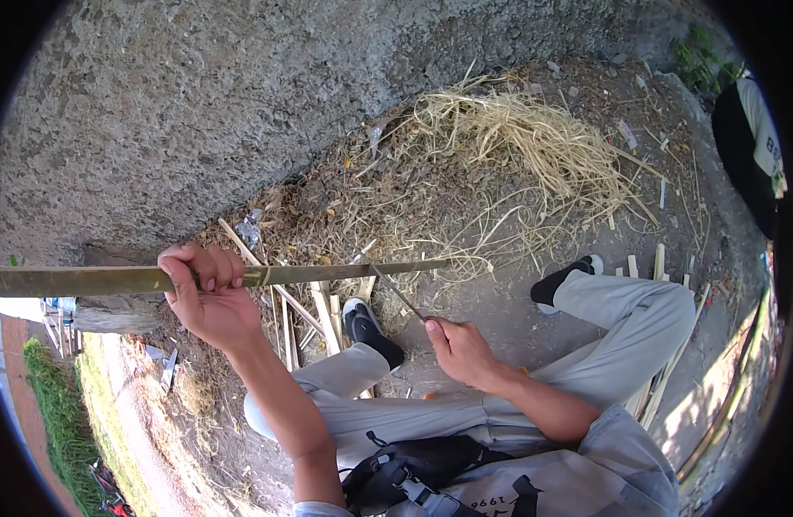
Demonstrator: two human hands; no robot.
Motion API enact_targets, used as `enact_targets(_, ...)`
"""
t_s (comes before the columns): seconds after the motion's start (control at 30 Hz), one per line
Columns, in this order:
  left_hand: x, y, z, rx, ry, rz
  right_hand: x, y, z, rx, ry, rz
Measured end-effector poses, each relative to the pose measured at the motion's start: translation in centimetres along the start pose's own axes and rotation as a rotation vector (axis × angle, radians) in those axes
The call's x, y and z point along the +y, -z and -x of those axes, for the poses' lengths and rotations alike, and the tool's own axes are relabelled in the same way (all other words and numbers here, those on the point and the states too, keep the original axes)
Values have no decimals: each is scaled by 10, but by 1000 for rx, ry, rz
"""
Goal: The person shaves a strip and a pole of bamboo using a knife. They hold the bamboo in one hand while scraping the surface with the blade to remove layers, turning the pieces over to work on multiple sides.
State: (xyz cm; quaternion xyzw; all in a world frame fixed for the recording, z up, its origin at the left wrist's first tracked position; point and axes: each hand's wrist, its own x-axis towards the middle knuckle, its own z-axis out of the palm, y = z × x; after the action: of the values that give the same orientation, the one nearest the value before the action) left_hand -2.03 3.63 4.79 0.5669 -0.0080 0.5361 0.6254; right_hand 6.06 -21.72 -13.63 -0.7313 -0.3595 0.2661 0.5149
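Note:
My left hand (211,297) is closed around a long, split bamboo strip (327,273), green-brown with a pale node just right of my fingers. The strip lies nearly level across the view, its wider end past my hand at the left and its narrow end over the shavings. In my closed right hand (465,355) is a thin, narrow-bladed knife (400,295). Its blade slants up and left, and the tip meets the strip's lower edge; whether it bites in cannot be seen. My fingers hide most of the knife's handle.
Pale curled bamboo shavings (534,142) are heaped beyond my feet. A rough concrete wall (198,103) runs along the far left. Split bamboo pieces (326,314) lie by my left shoe (362,323); others lie beside my right leg. Another person's clothing (746,155) shows at the far right.

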Motion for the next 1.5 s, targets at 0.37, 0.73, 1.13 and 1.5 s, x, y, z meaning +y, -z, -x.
enact_targets(0.37, -2, -8, 0, 111, -14, -70, -6, 7, -5, -68, -94, 91)
enact_targets(0.73, 2, -52, 25, 282, -28, -72, -51, -21, -8, 24, 121, -11)
enact_targets(1.13, -2, -46, 14, 300, -65, -103, 48, -23, -26, -2, -179, 149)
enact_targets(1.5, -4, -35, 6, 341, -42, -84, 51, -12, -28, -69, -233, 229)
